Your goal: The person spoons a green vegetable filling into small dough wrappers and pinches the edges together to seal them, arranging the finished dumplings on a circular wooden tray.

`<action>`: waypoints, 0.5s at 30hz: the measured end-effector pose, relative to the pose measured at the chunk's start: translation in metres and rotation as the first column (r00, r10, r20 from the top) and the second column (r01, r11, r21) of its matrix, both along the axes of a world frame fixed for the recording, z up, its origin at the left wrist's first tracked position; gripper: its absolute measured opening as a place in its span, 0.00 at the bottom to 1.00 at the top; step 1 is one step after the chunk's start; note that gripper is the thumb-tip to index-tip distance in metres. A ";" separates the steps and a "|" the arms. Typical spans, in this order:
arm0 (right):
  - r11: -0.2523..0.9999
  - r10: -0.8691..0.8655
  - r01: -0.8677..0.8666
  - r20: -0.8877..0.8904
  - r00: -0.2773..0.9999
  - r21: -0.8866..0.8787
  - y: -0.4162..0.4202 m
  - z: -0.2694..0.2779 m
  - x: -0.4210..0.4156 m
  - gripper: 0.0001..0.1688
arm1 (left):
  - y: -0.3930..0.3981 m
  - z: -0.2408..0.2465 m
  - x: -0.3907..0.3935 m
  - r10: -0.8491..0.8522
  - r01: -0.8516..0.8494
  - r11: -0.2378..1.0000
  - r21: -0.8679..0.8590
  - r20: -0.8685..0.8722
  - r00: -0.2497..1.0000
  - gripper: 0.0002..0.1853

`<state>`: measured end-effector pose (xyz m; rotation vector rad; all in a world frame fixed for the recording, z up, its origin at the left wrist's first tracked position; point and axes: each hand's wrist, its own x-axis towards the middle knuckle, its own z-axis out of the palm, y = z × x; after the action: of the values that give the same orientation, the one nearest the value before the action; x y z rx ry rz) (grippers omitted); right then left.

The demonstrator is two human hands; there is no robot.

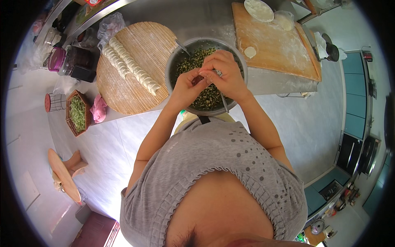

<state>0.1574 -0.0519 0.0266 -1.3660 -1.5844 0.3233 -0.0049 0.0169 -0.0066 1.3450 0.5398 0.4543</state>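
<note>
Over a metal bowl point(170, 72) of chopped green and yellow filling point(205, 103), my left hand point(190, 85) and my right hand point(225, 72) meet with fingertips pinched together. A small pale bit, apparently dough point(219, 73), shows beneath my right hand; the fingers hide most of it. One metal utensil point(224, 103) leans on the bowl's near rim, and another point(182, 47) rests at its far left rim. Left of the bowl, two rows of pleated dumplings point(134, 66) lie on a round slatted tray point(154, 40). One flat dough wrapper point(250, 52) lies on the wooden board point(274, 46) at right.
A plate of flour point(258, 10) and a plastic bag point(284, 20) sit at the board's far edge; a knife point(311, 43) lies along its right side. Jars point(75, 58), a basket of shredded greens point(77, 112) and a pink cloth point(98, 108) stand at left.
</note>
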 end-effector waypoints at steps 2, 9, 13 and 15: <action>1.000 -0.005 0.006 0.011 1.000 -0.010 0.000 -0.004 -0.001 0.05 | 0.002 -0.006 -0.001 -0.010 0.010 1.000 0.015 -0.014 1.000 0.13; 0.962 -0.234 0.152 -0.397 0.888 -0.228 -0.008 -0.014 0.016 0.08 | 0.004 0.017 -0.001 0.136 -0.139 0.968 -0.207 -0.027 0.990 0.13; 0.887 -0.083 -0.004 -0.167 0.982 -0.462 -0.024 -0.031 0.021 0.11 | 0.013 0.009 0.003 0.235 -0.225 0.938 -0.264 0.007 0.972 0.11; 0.867 0.009 -0.162 -0.310 0.951 -0.471 -0.026 -0.037 0.009 0.11 | 0.014 0.008 0.005 0.258 -0.244 0.928 -0.282 0.015 0.966 0.11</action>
<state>0.1668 -0.0784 -0.0104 -1.5359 -1.3560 1.0025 0.0001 0.0305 0.0009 0.9957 0.7101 0.5973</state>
